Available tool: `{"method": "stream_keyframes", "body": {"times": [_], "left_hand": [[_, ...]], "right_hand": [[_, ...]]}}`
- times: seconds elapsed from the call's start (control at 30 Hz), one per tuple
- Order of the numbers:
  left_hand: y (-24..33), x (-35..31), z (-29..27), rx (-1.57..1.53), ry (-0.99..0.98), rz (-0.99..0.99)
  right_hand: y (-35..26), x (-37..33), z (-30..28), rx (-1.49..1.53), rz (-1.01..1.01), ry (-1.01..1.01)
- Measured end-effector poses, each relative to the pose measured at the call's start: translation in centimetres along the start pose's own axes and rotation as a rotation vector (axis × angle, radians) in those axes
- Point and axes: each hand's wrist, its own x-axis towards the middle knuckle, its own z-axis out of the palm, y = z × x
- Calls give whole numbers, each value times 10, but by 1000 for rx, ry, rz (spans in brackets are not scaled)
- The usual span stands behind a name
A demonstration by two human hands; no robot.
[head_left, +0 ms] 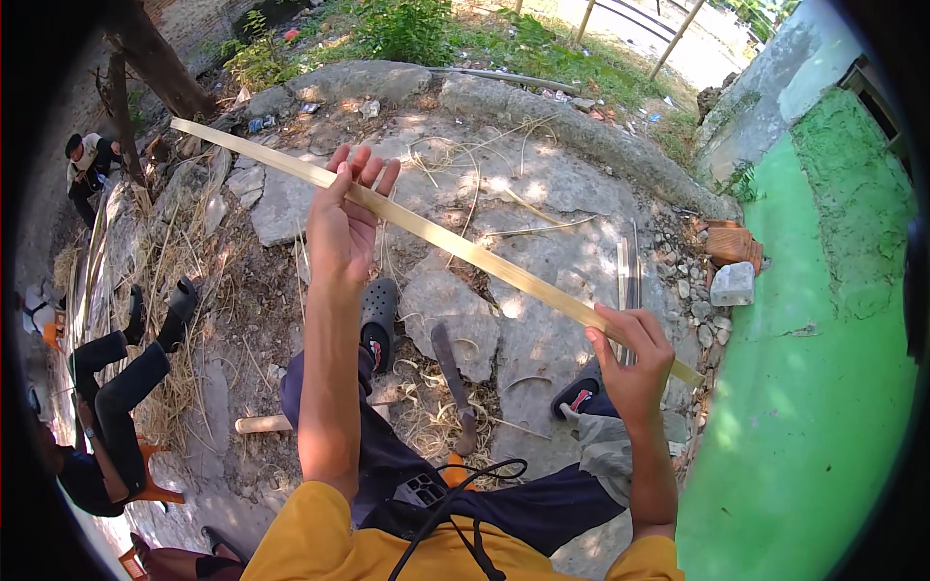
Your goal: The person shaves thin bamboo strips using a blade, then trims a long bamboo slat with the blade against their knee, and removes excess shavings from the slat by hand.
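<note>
So, from the far left: a seated person (107, 407) in dark clothes can be seen on an orange chair (158, 474), well apart from the work. Next, a pale wooden stick (263, 424) is seen lying on the ground beside the wearer's leg.

The left hand (341, 228) is raised, palm up, and the long pale strip (484, 257) is caught lightly between thumb and fingers. The fingers are only half curled and fairly spread, so it looks like support rather than a squeeze, probably so the long free end doesn't sag. The strip is held up in the air across the body, slanting down toward the right.

Below it, a dark blade (451, 373) is laid between the shoes, handle end toward the wearer, presumably so it can be grabbed easily. Curly shavings (417, 402) are scattered around it.

Near the lower end, the strip is pinched by the right hand (635, 363), thumb against bent fingers, pretty much closed, with a short bit left poking out past it. The firmer grip is likely there so the angle can be controlled. Farther right, a pale block (732, 285) and orange bricks (731, 242) are parked against the green wall (765, 397), likely just out of the way.
</note>
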Motion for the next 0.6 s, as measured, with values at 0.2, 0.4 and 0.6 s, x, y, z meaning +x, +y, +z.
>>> {"method": "stream_keyframes", "body": {"times": [0.2, 0.4, 0.6], "left_hand": [[14, -1, -6, 30, -5, 76], [27, -8, -2, 33, -64, 76], [15, -5, -3, -97, -44, 88]], "right_hand": [[-11, 3, 7, 70, 4, -57], [-15, 5, 9, 153, 56, -143], [-15, 5, 4, 145, 134, -173]]}}
